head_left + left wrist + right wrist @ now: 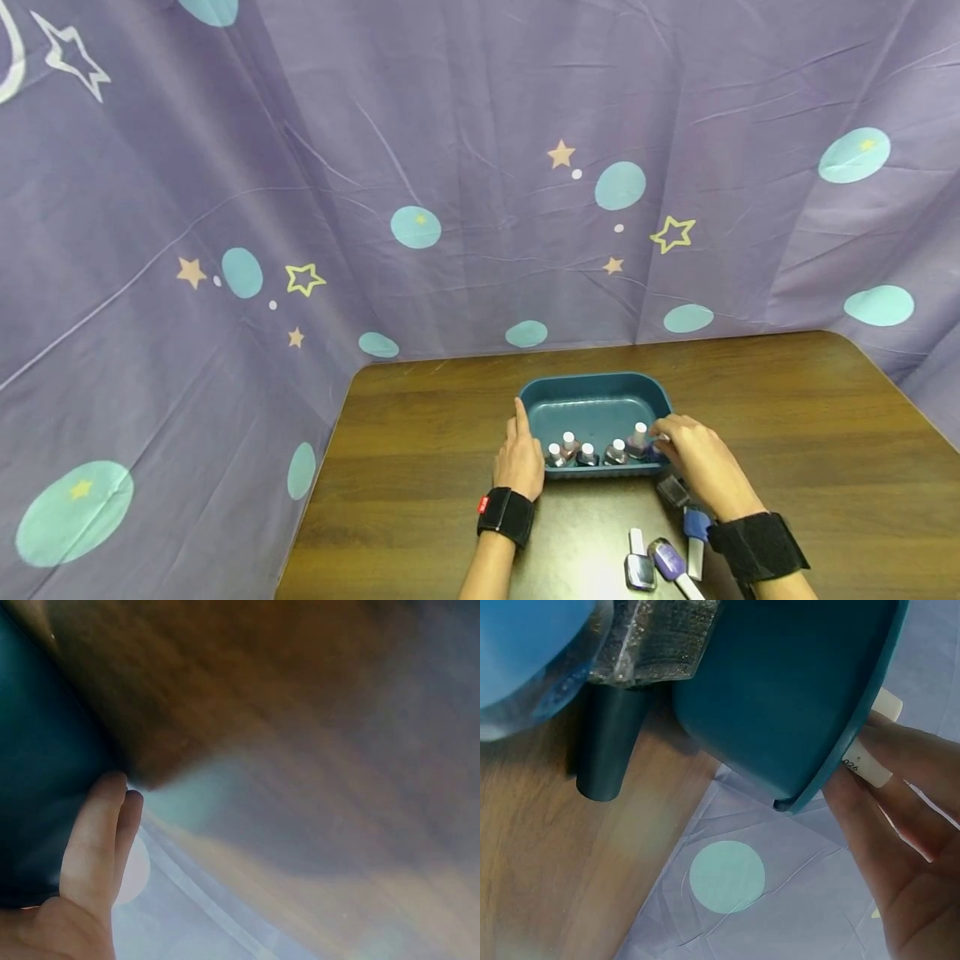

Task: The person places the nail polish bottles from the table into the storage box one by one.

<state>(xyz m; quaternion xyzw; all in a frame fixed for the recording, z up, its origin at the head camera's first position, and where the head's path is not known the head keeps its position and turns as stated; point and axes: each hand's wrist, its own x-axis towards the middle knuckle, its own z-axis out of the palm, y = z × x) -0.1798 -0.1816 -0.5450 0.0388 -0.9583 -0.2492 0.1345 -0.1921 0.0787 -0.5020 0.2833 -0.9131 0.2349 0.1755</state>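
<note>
A teal tray stands on the table with several white-capped nail polish bottles standing along its front side. My left hand rests against the tray's left side, its fingers straight along the outer wall in the left wrist view. At the front right corner, my right hand pinches the white cap of a nail polish bottle just inside the rim. The wall hides that bottle's body in the right wrist view. Another white cap shows beside those fingers.
Outside the tray, several nail polish bottles lie on the wooden table: a dark one, a blue one, a purple one and a clear-looking one. A purple patterned curtain hangs behind the table.
</note>
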